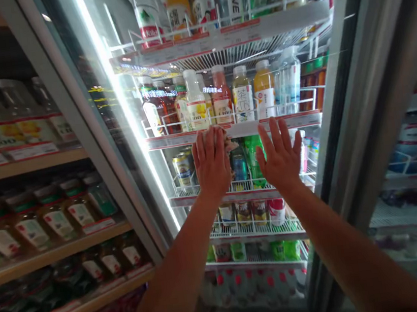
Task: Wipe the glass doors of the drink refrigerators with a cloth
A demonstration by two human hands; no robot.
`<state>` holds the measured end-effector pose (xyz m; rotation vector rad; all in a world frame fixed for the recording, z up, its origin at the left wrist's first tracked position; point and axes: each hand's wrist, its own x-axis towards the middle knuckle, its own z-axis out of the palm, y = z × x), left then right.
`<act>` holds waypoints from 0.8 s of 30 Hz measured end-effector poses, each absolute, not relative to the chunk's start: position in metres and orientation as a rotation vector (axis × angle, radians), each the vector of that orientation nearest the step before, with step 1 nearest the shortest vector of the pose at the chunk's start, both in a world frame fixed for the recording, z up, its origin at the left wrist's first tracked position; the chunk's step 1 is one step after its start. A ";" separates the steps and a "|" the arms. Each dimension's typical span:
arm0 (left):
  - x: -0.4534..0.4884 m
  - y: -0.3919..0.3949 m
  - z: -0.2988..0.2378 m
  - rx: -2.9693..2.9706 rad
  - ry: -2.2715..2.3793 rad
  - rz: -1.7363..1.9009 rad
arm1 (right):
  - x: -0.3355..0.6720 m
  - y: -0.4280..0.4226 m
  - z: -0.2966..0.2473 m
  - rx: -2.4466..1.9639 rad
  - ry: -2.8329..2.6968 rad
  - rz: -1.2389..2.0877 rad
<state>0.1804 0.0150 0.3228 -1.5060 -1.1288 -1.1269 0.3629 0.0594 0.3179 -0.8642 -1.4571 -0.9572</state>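
Head view: beyond both arms, stretched forward, stands a tall lit drinks fridge; the right hand holds nothing, fingers spread, and the left hand keeps its fingers closer together. Inside, upright bottles hold orange, red and pale drinks, with cans lower left. A crumpled cloth, mostly hidden, is in the left hand's grasp; whether the right palm touches anything I cannot tell

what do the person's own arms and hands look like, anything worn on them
Both the left hand and right hand are bare, with no gloves, rings or watch to be seen. The left forearm and right forearm show no sleeves; fine markings are too blurred to tell.
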 end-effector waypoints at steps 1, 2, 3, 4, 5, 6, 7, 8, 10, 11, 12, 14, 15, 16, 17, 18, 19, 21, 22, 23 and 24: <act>0.183 0.015 0.322 -1.497 -1.138 -1.142 | 0.363 0.059 0.318 -0.870 -1.457 -0.960; 0.187 0.015 0.316 -1.492 -1.131 -1.154 | 0.363 0.059 0.318 -0.876 -1.460 -0.961; 0.190 0.015 0.306 -1.501 -1.110 -1.154 | 0.363 0.059 0.318 -0.878 -1.461 -0.965; 0.194 0.015 0.296 -1.518 -1.081 -1.146 | 0.363 0.059 0.318 -0.878 -1.459 -0.972; 0.196 0.015 0.286 -1.545 -1.047 -1.127 | 0.363 0.059 0.318 -0.881 -1.456 -0.981; 0.197 0.016 0.280 -1.573 -1.019 -1.102 | 0.363 0.059 0.318 -0.886 -1.455 -0.991; 0.196 0.016 0.279 -1.589 -0.995 -1.082 | 0.363 0.059 0.318 -0.891 -1.451 -0.998; 0.194 0.017 0.282 -1.590 -0.985 -1.073 | 0.363 0.059 0.318 -0.895 -1.449 -1.001; 0.188 0.018 0.301 -1.541 -1.015 -1.102 | 0.363 0.059 0.318 -0.899 -1.452 -0.985; 0.186 0.018 0.312 -1.511 -1.049 -1.126 | 0.363 0.060 0.317 -0.897 -1.457 -0.970; 0.185 0.018 0.321 -1.482 -1.084 -1.152 | 0.363 0.060 0.317 -0.895 -1.465 -0.953; 0.186 0.017 0.328 -1.448 -1.141 -1.185 | 0.364 0.060 0.317 -0.895 -1.485 -0.923; 0.189 0.017 0.325 -1.449 -1.147 -1.187 | 0.364 0.061 0.317 -0.890 -1.489 -0.915; 0.192 0.017 0.318 -1.463 -1.139 -1.177 | 0.364 0.061 0.317 -0.884 -1.495 -0.907; 0.195 0.017 0.311 -1.484 -1.123 -1.163 | 0.364 0.061 0.317 -0.879 -1.503 -0.895; 0.198 0.017 0.305 -1.508 -1.109 -1.147 | 0.365 0.061 0.317 -0.878 -1.512 -0.876; 0.199 0.017 0.301 -1.535 -1.100 -1.133 | 0.365 0.060 0.317 -0.882 -1.524 -0.851; 0.199 0.016 0.304 -1.573 -1.114 -1.134 | 0.365 0.059 0.318 -0.900 -1.551 -0.801; 0.198 0.015 0.309 -1.581 -1.139 -1.145 | 0.365 0.058 0.318 -0.908 -1.557 -0.786; 0.196 0.014 0.316 -1.580 -1.166 -1.160 | 0.366 0.058 0.318 -0.911 -1.557 -0.781; 0.195 0.013 0.322 -1.570 -1.190 -1.176 | 0.366 0.058 0.318 -0.909 -1.552 -0.785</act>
